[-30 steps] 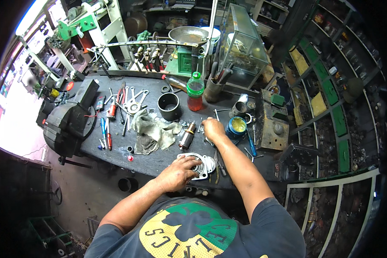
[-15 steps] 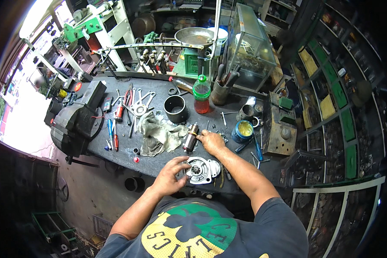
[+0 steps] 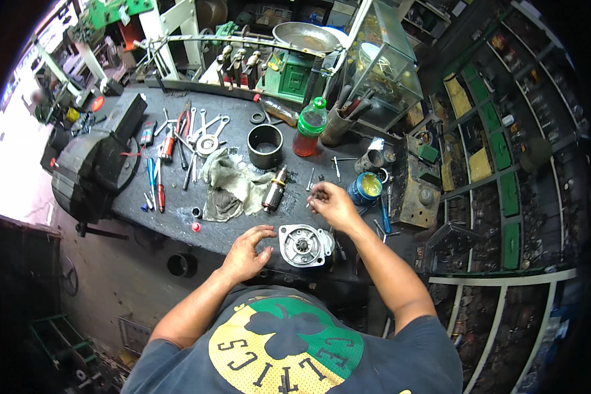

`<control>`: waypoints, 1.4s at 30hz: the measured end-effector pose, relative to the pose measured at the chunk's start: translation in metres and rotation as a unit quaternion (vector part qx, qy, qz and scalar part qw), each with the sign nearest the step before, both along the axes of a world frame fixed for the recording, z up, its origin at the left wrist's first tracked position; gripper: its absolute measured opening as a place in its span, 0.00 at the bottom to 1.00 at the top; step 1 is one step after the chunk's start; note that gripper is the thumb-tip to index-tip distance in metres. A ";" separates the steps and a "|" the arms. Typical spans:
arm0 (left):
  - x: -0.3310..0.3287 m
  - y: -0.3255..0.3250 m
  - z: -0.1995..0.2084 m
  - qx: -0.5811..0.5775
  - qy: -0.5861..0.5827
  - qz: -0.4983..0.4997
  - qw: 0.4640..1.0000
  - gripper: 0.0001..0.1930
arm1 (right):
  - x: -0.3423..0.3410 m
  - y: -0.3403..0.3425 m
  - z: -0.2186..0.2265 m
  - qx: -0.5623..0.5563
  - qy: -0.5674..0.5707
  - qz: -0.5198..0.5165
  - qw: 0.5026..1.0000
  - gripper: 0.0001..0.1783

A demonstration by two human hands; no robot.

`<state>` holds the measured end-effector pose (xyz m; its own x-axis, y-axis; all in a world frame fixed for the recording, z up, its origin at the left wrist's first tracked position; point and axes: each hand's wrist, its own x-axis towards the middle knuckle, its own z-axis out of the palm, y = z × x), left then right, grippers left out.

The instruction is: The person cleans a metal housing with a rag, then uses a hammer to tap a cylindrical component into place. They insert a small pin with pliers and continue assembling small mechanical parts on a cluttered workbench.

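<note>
Left grip [image 3: 246, 253] spread beside housing [image 3: 303, 246]; right grip [image 3: 333, 205] curled (contents unclear).

Hands [image 3: 245, 255] apart — right fingers [image 3: 320, 192] perhaps curled

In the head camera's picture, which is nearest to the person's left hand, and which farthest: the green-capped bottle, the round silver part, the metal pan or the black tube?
1. Round silver part: just right of the left hand.
2. Black tube: beyond the hand, slightly right.
3. Green-capped bottle: right of the tube.
4. Metal pan: at the back.
</note>
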<state>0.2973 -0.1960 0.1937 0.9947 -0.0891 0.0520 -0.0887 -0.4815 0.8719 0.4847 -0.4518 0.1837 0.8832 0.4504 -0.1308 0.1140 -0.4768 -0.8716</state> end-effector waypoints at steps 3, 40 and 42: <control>0.008 -0.005 -0.008 -0.032 -0.007 -0.023 0.999 0.18 | -0.045 -0.010 0.063 -0.046 -0.061 0.077 0.994 0.08; 0.075 -0.034 0.040 0.098 -0.092 -0.170 0.976 0.13 | -0.107 -0.208 -0.004 -0.148 -0.103 -0.230 0.956 0.22; 0.080 -0.026 0.028 0.128 -0.059 -0.148 0.979 0.13 | -0.109 -0.211 -0.013 -0.164 -0.108 -0.260 0.946 0.21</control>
<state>0.3776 -0.2220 0.2218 0.9113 -0.3986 0.1032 -0.3509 -0.6208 0.7011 0.3756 -0.6632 0.1707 0.9962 -0.0853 0.0199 -0.0519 -0.7579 -0.6503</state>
